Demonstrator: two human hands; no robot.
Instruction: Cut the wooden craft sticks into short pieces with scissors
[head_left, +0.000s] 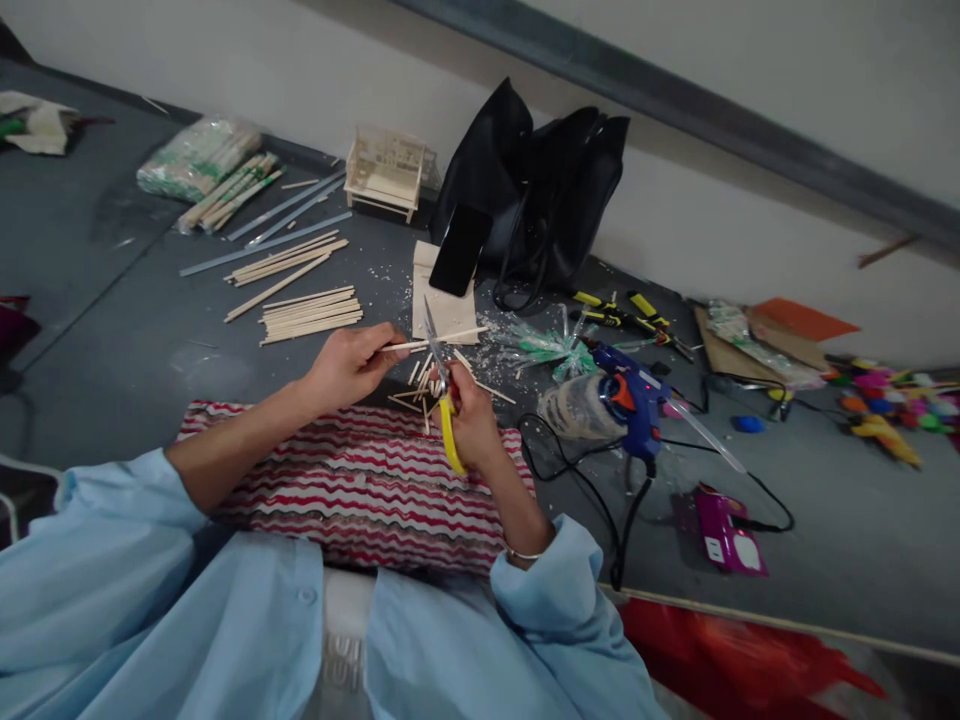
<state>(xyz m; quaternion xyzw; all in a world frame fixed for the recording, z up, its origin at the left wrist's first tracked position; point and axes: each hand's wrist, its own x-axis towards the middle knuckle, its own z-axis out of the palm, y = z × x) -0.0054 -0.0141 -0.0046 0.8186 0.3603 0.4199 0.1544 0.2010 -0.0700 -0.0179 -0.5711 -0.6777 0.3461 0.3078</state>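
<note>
My left hand (pixel 356 362) pinches a thin wooden stick (pixel 463 334) that points to the right. Yellow-handled scissors (pixel 448 425) are gripped in my right hand (pixel 471 408), their blades apart and crossing the stick. Under the blades lies a loose heap of short cut stick pieces (pixel 421 392). Both forearms reach over a red-and-white striped cloth (pixel 352 480). Left of the hands, several longer sticks (pixel 311 315) rest in rows on the grey table. Just beyond the scissors is a beige paper napkin (pixel 448 312) with a black phone (pixel 460 250) on its upper part.
A small wooden model (pixel 385 178) and a black bag (pixel 536 190) stand by the wall. A blue glue gun (pixel 634 395) leans on a plastic bottle (pixel 574 408) at right, its black cable looping nearby. Pliers (pixel 619 314), a purple box (pixel 727 530) and wrapped stick bundles (pixel 232 190) lie around.
</note>
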